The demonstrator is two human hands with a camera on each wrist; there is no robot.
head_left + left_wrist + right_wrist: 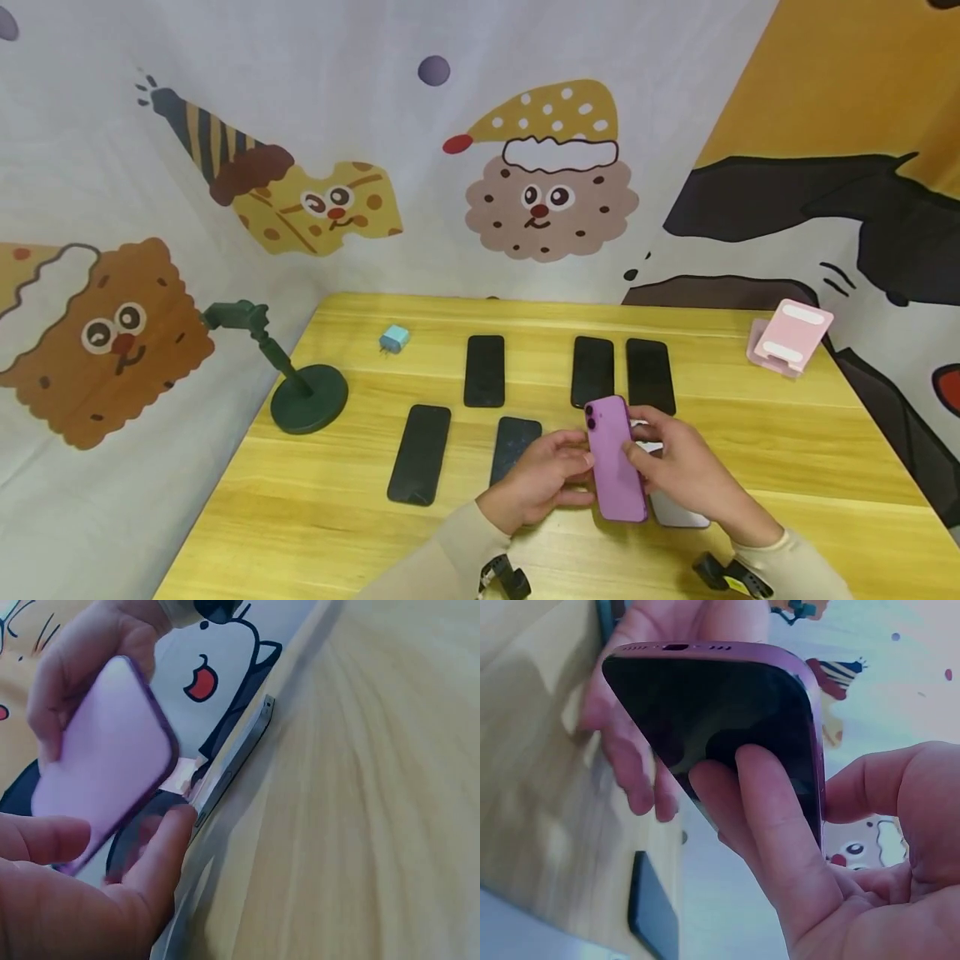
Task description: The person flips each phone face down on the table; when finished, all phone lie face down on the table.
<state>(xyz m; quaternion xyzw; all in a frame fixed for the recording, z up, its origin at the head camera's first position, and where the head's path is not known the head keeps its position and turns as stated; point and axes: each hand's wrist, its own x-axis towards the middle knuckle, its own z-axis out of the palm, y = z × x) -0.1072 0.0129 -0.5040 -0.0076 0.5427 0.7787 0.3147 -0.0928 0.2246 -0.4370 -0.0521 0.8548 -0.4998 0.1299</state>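
A purple smartphone (617, 471) is held above the table, its camera back turned up. My right hand (686, 468) grips it from the right, with the thumb on the back and fingers against the dark screen (697, 697) underneath. On the phone's left side is my left hand (542, 479), fingers loosely bent and spread; in the left wrist view its thumb (56, 838) and forefinger stand apart near the phone's edge. Partly hidden under the right hand lies a silver phone (678, 512). Another dark phone (513, 442) lies partly behind the left hand.
Black phones lie flat at the back (484, 371), beyond the purple one (592, 367), beside it (651, 375) and to the left (419, 455). A green stand (309, 400), a blue charger plug (394, 338) and a pink phone stand (793, 335) are on the wooden table (810, 450).
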